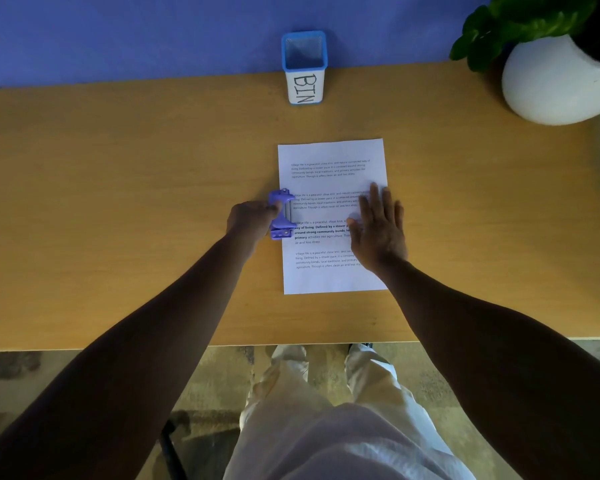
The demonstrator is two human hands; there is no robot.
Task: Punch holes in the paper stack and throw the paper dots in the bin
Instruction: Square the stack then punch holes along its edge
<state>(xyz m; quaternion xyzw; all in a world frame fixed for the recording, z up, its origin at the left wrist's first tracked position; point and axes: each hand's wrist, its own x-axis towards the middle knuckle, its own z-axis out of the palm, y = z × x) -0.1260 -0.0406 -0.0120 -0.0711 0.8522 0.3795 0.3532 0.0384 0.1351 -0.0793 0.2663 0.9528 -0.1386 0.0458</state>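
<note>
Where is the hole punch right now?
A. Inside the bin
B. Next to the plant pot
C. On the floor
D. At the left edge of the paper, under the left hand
D: the left hand grips the punch at the left edge of the paper, while the right hand lies flat on the sheet.

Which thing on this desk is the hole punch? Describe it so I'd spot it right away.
Start at the white printed paper stack in the middle of the wooden desk. At its left edge, halfway down, sits the hole punch, gripped by the left hand. It is the only small purple plastic tool; the bin is a blue cup by the wall.
</note>
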